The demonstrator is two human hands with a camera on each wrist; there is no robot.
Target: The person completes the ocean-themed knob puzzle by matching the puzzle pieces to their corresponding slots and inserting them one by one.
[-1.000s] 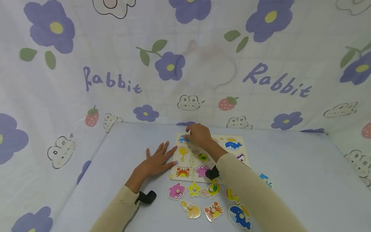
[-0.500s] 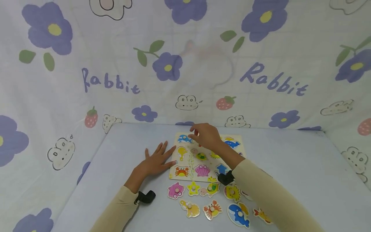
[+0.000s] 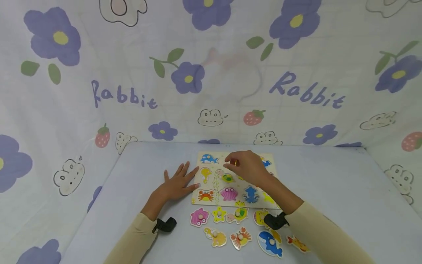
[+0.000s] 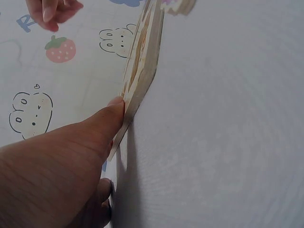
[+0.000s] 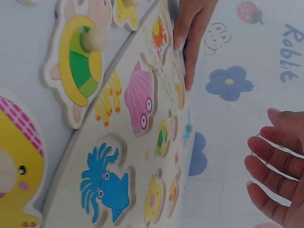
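My left hand [image 3: 177, 186] rests spread at the left edge of the wooden puzzle board [image 3: 195, 200]; in the left wrist view its thumb touches the board's edge. Above the board's upper middle hovers my right hand [image 3: 249, 167], fingers bent loosely with nothing between them; the right wrist view shows the same hand [image 5: 278, 166] empty, away from the board. A blue dolphin piece [image 3: 209, 158] with a knob lies in the board's upper left slot. Printed slots include a crab [image 3: 206, 195], a pink shell [image 3: 229, 194] and a blue squid [image 5: 107, 185].
Several knobbed pieces lie in front of the board: a pink shell [image 3: 199, 217], a star [image 3: 219, 214], a turtle [image 3: 237, 215], a seahorse [image 3: 215, 237], a crab [image 3: 241, 237], a blue whale [image 3: 269, 243] and an orange piece [image 3: 297, 244]. Patterned cloth [image 3: 211, 91] hangs behind.
My right hand has let go of the blue dolphin piece and moved right and nearer across the board. The left hand has stayed at the board's edge.
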